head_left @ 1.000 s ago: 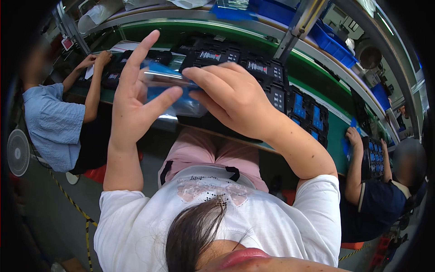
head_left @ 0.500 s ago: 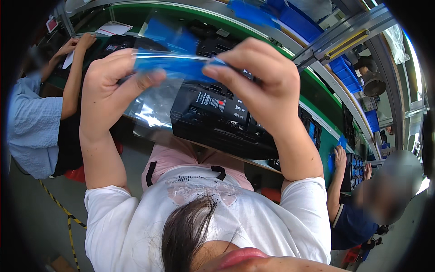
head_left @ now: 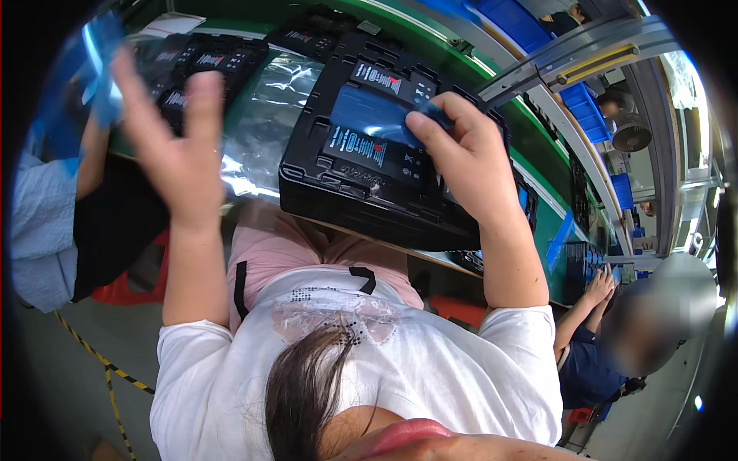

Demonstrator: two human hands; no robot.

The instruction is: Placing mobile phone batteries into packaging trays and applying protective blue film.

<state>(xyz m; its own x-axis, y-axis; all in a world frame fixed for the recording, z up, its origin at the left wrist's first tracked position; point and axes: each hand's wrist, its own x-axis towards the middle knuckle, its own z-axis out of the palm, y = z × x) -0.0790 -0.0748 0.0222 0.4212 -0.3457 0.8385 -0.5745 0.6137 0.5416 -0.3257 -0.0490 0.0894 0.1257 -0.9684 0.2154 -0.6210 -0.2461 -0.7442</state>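
My left hand (head_left: pixel 173 146), blurred by motion, is raised at the left with its fingers spread. A crumpled piece of clear blue film (head_left: pixel 100 58) is by its fingertips; whether it clings to them I cannot tell. A black plastic tray (head_left: pixel 307 146) sits in front of me, holding flat black labelled packs (head_left: pixel 360 147). Between two of these packs lies a shiny dark blue film strip (head_left: pixel 370 114). My right hand (head_left: pixel 469 150) is over the tray's right part, its thumb and forefinger closed at the strip's right end.
Clear plastic sheeting (head_left: pixel 265 115) lies left of the tray, near more black trays (head_left: pixel 207 65). One person sits at the left and another works at the right beside a dark stack (head_left: pixel 580 265). A metal rail (head_left: pixel 592 54), blue bins (head_left: pixel 507 27) and a fan (head_left: pixel 630 134) stand beyond the bench.
Both hands held blue film stretched between them above the tray. Now my left hand has swung away left with its fingers spread, and my right hand has come down to the tray.
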